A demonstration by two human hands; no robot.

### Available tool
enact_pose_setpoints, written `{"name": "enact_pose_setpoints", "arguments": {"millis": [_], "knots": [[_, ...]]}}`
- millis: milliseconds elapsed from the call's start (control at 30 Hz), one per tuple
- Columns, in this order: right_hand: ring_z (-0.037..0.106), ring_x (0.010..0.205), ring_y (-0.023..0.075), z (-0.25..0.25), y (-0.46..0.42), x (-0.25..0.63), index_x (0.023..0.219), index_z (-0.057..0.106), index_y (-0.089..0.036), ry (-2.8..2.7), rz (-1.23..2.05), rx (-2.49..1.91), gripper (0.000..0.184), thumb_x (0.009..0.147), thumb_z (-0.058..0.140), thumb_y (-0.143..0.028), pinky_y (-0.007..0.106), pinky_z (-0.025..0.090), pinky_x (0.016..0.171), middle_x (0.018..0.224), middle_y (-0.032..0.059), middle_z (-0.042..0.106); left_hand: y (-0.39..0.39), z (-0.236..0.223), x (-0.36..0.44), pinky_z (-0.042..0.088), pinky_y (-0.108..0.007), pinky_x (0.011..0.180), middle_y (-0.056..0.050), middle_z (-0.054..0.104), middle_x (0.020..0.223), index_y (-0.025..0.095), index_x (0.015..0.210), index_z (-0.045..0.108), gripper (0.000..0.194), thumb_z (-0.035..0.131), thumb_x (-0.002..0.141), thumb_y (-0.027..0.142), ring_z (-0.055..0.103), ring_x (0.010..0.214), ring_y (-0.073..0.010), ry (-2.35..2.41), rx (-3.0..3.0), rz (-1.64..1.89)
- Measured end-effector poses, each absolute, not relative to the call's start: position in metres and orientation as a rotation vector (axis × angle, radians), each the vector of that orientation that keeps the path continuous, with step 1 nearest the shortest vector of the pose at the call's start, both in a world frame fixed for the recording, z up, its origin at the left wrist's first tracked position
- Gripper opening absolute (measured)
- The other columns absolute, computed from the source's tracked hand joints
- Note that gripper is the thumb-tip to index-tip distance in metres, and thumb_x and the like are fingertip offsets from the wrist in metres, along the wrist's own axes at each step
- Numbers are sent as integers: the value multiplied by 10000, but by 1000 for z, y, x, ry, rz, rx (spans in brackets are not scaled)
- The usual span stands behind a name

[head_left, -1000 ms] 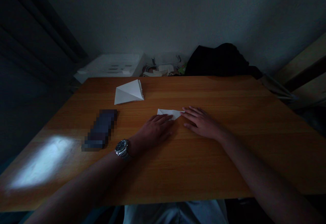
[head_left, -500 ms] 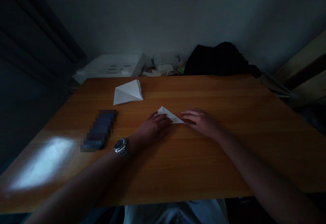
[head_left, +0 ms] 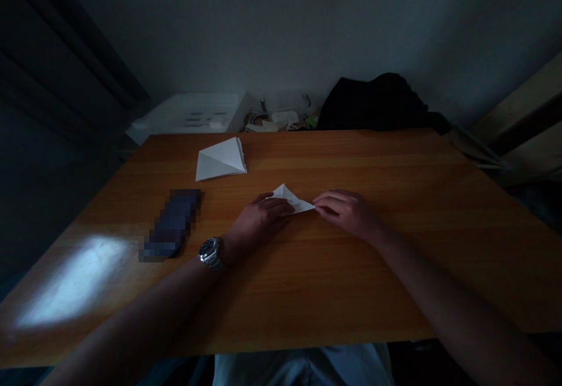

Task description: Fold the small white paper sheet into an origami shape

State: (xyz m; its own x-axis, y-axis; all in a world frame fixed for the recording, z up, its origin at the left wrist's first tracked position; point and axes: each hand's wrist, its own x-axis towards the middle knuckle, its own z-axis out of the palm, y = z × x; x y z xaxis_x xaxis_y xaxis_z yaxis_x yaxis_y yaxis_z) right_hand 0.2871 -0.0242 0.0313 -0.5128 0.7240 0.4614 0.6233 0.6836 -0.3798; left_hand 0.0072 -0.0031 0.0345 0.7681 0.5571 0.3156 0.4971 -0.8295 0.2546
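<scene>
A small folded sheet of white paper lies in the middle of the table, its peak pointing away from me. My left hand rests over its left part, fingers stretched out and pressing it down; the paper beneath them is hidden. At the paper's right corner, my right hand pinches the tip between thumb and fingers, and that corner looks slightly lifted. On my left wrist is a metal watch.
A larger folded white paper lies at the back left of the wooden table. Left of my hands is a pixelated dark, flat object. Beyond the back edge stand a white plastic container and a black cloth-like heap.
My right hand has closed on the paper's right corner and raised it a little. The paper's peak has shifted slightly to the right. My left hand stays almost in place.
</scene>
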Motion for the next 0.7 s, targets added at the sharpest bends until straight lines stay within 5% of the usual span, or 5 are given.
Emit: {"name": "enact_pose_setpoints", "arguments": {"millis": [267, 700], "knots": [[721, 970, 201, 38, -32, 279, 1014, 713, -260, -2162, 281, -995, 166, 1008, 548, -276, 377, 587, 886, 1062, 40, 766, -1, 31, 3, 525, -363, 852, -67, 724, 1081, 216, 1140, 714, 212, 549, 1036, 299, 668, 947, -215, 955, 2835, 650], [633, 1173, 266, 18, -23, 273, 1243, 639, -288, -1962, 463, -1095, 325, 944, 665, -412, 462, 550, 1009, 1225, 91, 658, -19, 45, 15, 548, -253, 774, -33, 690, 968, 204, 1055, 699, 104, 613, 998, 221, 671, 874, -143, 1008, 2318, 1207]]}}
